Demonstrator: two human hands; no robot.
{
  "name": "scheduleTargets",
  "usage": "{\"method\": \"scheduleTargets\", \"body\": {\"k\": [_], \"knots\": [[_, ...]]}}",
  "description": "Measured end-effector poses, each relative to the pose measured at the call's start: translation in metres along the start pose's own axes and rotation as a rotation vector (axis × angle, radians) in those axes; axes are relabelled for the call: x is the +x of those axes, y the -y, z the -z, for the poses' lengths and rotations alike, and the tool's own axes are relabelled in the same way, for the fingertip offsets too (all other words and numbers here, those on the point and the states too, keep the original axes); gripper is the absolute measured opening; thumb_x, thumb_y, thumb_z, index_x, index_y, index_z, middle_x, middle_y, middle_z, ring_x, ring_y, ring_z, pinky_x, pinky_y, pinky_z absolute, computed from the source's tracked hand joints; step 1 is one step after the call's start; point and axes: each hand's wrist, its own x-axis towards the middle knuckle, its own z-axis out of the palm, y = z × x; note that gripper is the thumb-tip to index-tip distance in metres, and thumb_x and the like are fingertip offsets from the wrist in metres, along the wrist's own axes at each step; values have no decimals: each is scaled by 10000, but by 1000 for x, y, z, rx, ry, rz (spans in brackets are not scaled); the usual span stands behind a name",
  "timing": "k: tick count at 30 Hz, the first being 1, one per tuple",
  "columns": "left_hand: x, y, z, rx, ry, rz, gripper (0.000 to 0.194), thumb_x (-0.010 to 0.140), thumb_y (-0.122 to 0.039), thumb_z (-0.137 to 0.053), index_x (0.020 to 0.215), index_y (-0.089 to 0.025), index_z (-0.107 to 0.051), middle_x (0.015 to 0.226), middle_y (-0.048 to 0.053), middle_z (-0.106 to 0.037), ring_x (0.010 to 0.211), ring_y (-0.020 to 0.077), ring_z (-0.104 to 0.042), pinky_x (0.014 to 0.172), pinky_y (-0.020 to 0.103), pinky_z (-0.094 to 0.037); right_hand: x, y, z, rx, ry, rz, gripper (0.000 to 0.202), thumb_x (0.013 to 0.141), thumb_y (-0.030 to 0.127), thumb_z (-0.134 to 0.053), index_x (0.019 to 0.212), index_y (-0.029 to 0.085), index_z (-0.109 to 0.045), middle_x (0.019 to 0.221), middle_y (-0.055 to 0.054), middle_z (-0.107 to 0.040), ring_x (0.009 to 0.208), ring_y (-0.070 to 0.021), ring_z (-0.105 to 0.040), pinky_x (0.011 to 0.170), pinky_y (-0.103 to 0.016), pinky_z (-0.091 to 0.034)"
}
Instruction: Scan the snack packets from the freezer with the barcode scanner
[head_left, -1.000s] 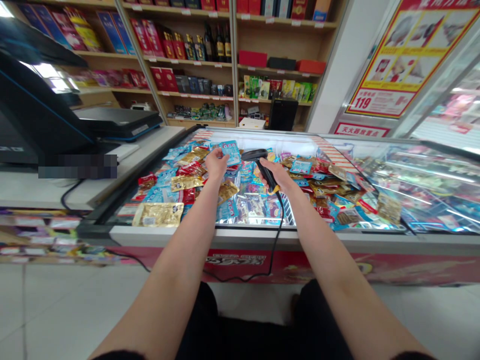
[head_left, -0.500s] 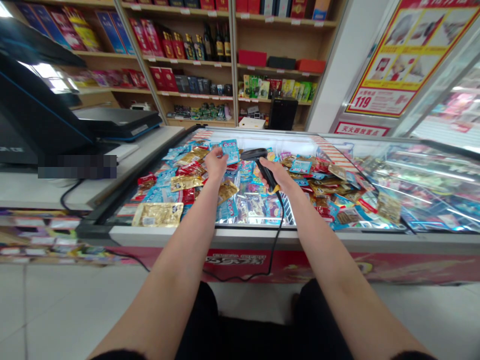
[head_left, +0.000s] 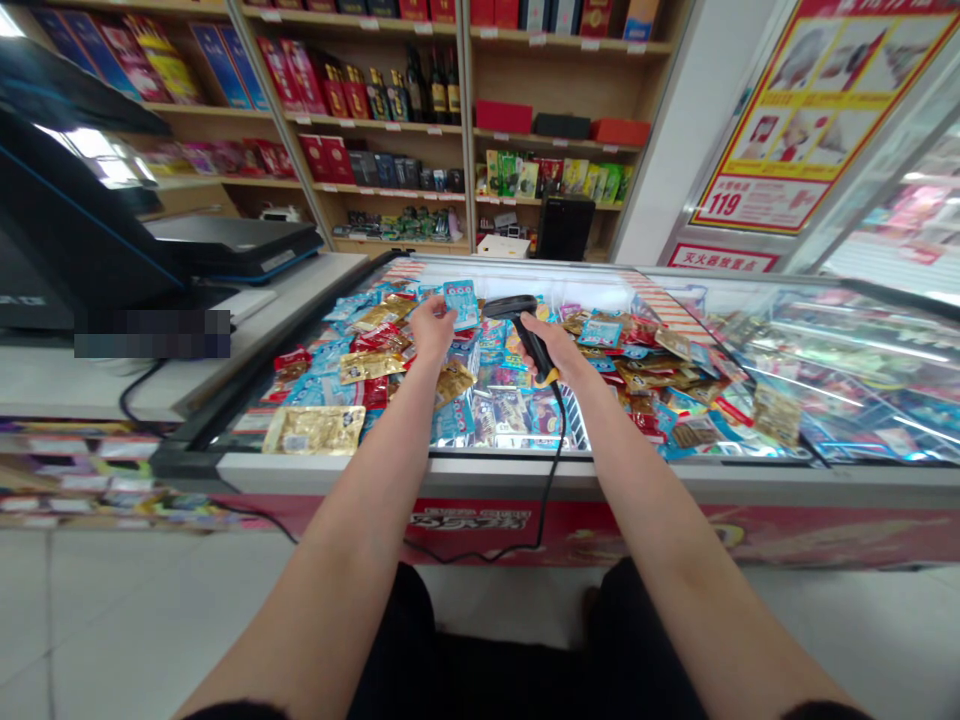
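Pinched in my left hand (head_left: 433, 323) is a blue packet (head_left: 462, 305), raised over the chest freezer. My right hand (head_left: 551, 343) is wrapped round the handle of a black barcode scanner (head_left: 511, 307), whose head faces the packet with a small gap between them. From the scanner's base a black cable (head_left: 556, 450) hangs over the freezer's front edge. Gold, red and blue packets lie in piles on both sides, among them a gold packet (head_left: 315, 430) at the front left and a blue one (head_left: 600, 332) to the right of my right hand.
The freezer's front rim (head_left: 675, 476) runs across in front of my legs. On the left, a counter (head_left: 300, 290) carries a black scale (head_left: 232, 240) and a dark screen unit (head_left: 60, 220). Shelves (head_left: 390, 125) of boxes and bottles stand behind; a poster (head_left: 787, 130) hangs at the right.
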Motion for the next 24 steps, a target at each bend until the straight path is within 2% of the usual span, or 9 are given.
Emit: {"method": "scheduleTargets", "body": {"k": [5,11,16,19,21,24], "knots": [[-2,1,-5,-35,28,7,223,668,-176,-626,862,-166,-734,837,32,-741,853,207,-689,859,304,-523,0,1,7,-8,-25,12,428,912,569,-700,761,187,-578,545,-3,-625,360,-99,-503,317,-211,-407],[-14,-3,-25,-180,119,78,266,656,-207,-662,905,-156,-741,884,59,-766,884,228,-713,813,321,-554,-12,9,29,-19,-118,24,462,899,585,-709,710,195,-551,519,-24,-617,353,-110,-505,310,-225,-406],[-38,-27,-56,-289,180,182,275,630,-211,-732,898,-153,-727,851,59,-762,812,217,-711,744,325,-572,-23,17,58,34,-212,115,429,897,576,-717,777,195,-561,534,-7,-616,360,-111,-516,315,-222,-411],[-53,-40,-81,-326,244,227,342,646,-209,-745,981,-147,-718,870,63,-759,795,218,-714,725,334,-575,-26,17,73,59,-299,183,425,884,585,-724,827,196,-564,543,9,-615,367,-109,-521,322,-218,-414],[-62,-46,-97,-298,274,213,416,670,-193,-727,1082,-141,-703,919,76,-760,823,223,-719,756,346,-576,-27,17,79,66,-352,222,424,884,588,-720,832,198,-560,540,19,-606,364,-104,-516,321,-215,-412],[-71,-48,-110,-129,319,78,470,667,-143,-716,1137,-146,-697,1008,104,-758,926,241,-719,885,375,-556,-26,15,81,66,-386,274,420,882,586,-719,826,202,-556,543,25,-605,358,-98,-509,319,-213,-411]]}}
